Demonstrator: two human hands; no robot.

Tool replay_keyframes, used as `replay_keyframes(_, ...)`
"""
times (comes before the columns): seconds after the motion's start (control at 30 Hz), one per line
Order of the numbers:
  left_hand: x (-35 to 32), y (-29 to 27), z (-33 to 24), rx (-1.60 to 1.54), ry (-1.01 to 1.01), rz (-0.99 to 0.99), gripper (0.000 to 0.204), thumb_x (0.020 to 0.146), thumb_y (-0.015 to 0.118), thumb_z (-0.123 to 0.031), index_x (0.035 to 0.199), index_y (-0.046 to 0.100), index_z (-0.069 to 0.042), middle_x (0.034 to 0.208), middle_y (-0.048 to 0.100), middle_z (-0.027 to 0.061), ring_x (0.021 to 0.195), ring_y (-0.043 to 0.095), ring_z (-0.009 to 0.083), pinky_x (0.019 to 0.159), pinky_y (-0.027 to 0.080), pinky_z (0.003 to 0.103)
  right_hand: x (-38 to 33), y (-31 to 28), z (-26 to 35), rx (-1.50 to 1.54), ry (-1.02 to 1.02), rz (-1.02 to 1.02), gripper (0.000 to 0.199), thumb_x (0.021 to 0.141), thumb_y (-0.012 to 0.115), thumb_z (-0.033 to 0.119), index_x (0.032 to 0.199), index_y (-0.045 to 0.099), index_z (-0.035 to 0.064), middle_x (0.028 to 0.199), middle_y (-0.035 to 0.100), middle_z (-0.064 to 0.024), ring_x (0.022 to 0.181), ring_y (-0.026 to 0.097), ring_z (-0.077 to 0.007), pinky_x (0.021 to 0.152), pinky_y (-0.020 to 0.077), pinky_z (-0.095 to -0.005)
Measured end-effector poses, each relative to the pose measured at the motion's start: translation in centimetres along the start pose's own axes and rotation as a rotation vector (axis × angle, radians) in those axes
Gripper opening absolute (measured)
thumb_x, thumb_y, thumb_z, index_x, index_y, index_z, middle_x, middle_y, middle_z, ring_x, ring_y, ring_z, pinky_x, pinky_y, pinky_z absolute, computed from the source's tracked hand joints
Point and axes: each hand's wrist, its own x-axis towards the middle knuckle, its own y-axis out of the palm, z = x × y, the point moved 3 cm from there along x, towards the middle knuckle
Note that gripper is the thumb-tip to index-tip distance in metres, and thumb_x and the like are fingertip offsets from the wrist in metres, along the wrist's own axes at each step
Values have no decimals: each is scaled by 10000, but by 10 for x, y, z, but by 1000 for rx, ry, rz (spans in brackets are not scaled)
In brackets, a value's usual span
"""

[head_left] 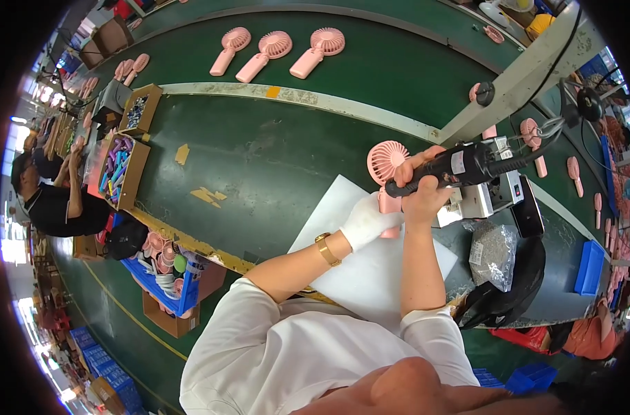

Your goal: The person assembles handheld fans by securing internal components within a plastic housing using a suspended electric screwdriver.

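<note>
My left hand [371, 220], in a white glove, is closed round the handle of a pink handheld fan [387, 162]. The fan's round grille points away from me, above a white foam sheet [339, 232] on the green bench. In my bare right hand [427, 197] is a black electric screwdriver [461, 166], lying almost level with its cable running off to the right. The screwdriver's front end is over the fan, close to where head and handle meet. My right fingers hide part of the fan, so I cannot tell whether the tip touches it.
Several pink fans [317, 54] lie on the green conveyor [391, 62] beyond the bench. At left stand cardboard boxes of small coloured parts [118, 169]. A clear bag [492, 254], a black phone-like slab [529, 207] and a metal post [508, 76] are at right. Another person [55, 200] works at far left.
</note>
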Motion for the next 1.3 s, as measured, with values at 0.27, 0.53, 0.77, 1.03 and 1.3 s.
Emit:
replay_keyframes(0.27, 7, -4, 4, -86, 55, 48, 402, 703, 681, -239, 992, 525, -7, 860, 612, 70, 777, 597, 134, 698, 482, 274, 3, 6, 3, -31, -10, -55, 601, 714, 728, 456, 1039, 430, 48, 643, 480, -48, 533, 452, -137, 478, 393, -273)
replay_keyframes(0.53, 88, -37, -88, 305, 257, 79, 498, 730, 676, -319, 1056, 505, 16, 918, 587, 128, 842, 592, 215, 764, 477, 352, 16, -25, 76, -416, -346, -98, 516, 800, 684, 257, 1114, 397, -37, 665, 516, -80, 553, 468, -145, 540, 408, -251)
replay_keyframes(0.77, 225, -145, -138, 1227, 168, -881, 601, 660, 748, -407, 1078, 517, -41, 1149, 492, 141, 1106, 469, 284, 877, 427, 406, 15, -25, 52, -439, -161, -115, 385, 808, 536, 39, 1152, 383, -42, 679, 507, -73, 566, 459, -125, 571, 410, -245)
replay_keyframes(1.03, 234, -188, -157, 1458, 121, -427, 375, 736, 596, -413, 925, 624, -90, 890, 661, 107, 897, 628, 287, 916, 346, 553, 20, -27, 51, -485, -182, -170, 465, 685, 383, -25, 1147, 376, -70, 637, 488, -94, 519, 422, -141, 536, 417, -260)
replay_keyframes(1.3, 243, -239, -162, 1519, 106, -241, 489, 670, 597, -454, 1026, 585, -119, 972, 651, 85, 940, 612, 285, 960, 251, 586, 23, -30, 50, -348, -156, -197, 465, 687, 568, 47, 1116, 410, -37, 622, 507, -97, 492, 445, -150, 505, 413, -250)
